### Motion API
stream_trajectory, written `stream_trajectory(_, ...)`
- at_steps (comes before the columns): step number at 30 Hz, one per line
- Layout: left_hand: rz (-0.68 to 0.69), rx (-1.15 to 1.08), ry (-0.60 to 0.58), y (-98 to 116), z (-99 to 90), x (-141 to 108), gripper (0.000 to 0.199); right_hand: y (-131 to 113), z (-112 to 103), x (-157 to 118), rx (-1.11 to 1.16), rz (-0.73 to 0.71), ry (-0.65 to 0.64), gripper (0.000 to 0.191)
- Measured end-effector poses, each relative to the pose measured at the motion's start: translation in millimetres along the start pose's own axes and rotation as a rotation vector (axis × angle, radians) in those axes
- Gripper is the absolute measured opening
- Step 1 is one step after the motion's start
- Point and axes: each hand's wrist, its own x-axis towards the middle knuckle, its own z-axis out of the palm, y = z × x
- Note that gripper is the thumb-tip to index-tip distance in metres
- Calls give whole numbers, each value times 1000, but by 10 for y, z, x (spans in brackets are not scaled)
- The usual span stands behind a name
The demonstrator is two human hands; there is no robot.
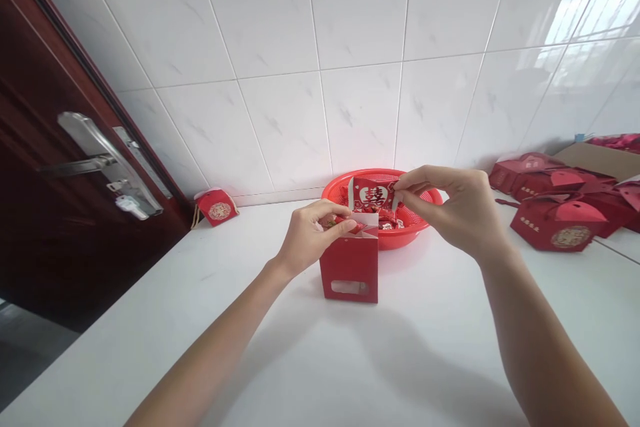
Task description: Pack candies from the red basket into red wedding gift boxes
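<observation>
A small red gift box (349, 270) stands upright on the white table, its top open and a clear window low on its front. At its mouth, my left hand (315, 233) is closed in a pinch on a small red-wrapped candy (342, 219), partly hidden by the fingers. My right hand (450, 207) pinches the right edge of a red packet (373, 195) with a white double-happiness emblem. That packet is held over a red plastic basket (400, 240) behind the box. Several red-wrapped pieces lie in the basket.
Several red gift boxes (560, 223) cluster at the right beside an open cardboard carton (600, 159). A small red pouch-like box (216, 207) with a gold emblem sits at the back left. A dark red door (45, 213) borders the table's left; white tiles rise behind.
</observation>
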Motion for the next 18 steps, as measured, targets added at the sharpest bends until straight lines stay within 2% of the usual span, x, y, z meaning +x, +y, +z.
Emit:
stream_trajectory(5,64,154,-105,-4,-73,47,22,-16,-9,7,2,1,1,12)
stream_trajectory(8,35,202,-139,-11,-116,54,22,-14,-5,12,-7,-7,-4,13)
stream_trajectory(13,-61,228,-260,6,-184,63,26,7,9,9,-20,-8,-27,13)
stream_trajectory(18,-82,168,-360,89,-224,107,19,-12,23,5,-30,-7,-37,12)
